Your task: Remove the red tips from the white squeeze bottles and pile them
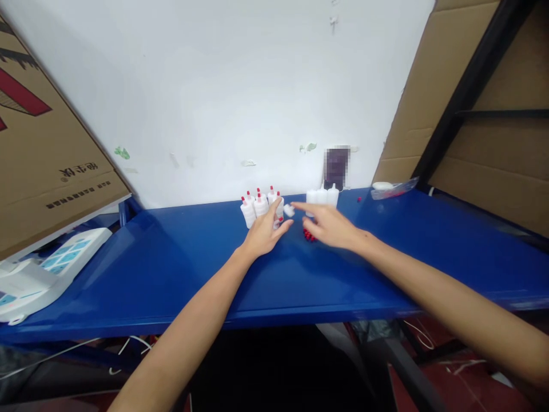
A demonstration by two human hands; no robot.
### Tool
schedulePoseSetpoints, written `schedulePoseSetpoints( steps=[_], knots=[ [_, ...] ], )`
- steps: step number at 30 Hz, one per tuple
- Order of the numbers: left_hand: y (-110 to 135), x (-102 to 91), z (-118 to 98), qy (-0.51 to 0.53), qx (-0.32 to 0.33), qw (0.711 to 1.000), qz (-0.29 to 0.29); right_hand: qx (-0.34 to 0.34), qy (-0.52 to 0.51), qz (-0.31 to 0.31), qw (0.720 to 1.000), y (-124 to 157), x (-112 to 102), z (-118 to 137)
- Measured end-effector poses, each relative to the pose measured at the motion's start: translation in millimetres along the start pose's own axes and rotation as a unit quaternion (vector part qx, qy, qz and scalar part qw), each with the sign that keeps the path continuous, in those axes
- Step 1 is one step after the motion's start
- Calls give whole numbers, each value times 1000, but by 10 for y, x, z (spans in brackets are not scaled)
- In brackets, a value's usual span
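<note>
1. Left hand, center of the frame: thumb and forefinger spread wide apart; whether the palm holds anything cannot be told.
2. Right hand, just right of center: forefinger extended leftward, thumb set apart below it, with a visible gap between the two.
3. Small white piece, between the hands at the right forefinger's tip: blurred, its exact form and any grip on it indistinct.
4. Red caps, center of the frame: a small heap on the table, partly covered by the right hand.
5. Red-tipped squeeze bottles, just left of center: a white, upright cluster beside and behind the left hand.
6. White bottles, right of center: standing side by side behind the right hand; one nozzle, without red, is visible.
7. Single red cap and clear plastic bag, right of center: near the rear edge of the blue table.
8. White power strip, left edge of the frame, below a printed cardboard box.
9. White wall, upper center: marked with green patches.
</note>
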State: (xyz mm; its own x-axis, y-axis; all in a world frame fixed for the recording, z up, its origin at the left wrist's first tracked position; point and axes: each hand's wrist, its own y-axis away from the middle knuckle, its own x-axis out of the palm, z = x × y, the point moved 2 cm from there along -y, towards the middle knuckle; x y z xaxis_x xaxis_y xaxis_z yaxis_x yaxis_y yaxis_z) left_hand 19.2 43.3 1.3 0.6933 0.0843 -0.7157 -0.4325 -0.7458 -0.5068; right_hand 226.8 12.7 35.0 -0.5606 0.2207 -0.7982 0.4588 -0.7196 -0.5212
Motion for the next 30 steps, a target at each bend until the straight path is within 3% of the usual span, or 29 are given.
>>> schedulePoseSetpoints(
  steps=[3,9,19,23,27,30],
  knots=[
    [-14,-41,27,-18,-28,999,-25,107,33,-82,990,-8,-122,-263],
    [-37,-107,58,16,-30,999,-22,150,91,-71,982,25,-72,-622],
    [-47,-2,105,-36,12,999,5,119,120,-15,986,1,64,-632],
    [-39,21,125,-35,21,999,8,91,117,-50,988,0,44,-638],
    [-24,3,30,-5,56,998,28,87,97,-94,987,-8,-26,-486],
    [-11,5,-78,2,79,996,52,97,15,-60,993,-11,-36,-297]
  ],
)
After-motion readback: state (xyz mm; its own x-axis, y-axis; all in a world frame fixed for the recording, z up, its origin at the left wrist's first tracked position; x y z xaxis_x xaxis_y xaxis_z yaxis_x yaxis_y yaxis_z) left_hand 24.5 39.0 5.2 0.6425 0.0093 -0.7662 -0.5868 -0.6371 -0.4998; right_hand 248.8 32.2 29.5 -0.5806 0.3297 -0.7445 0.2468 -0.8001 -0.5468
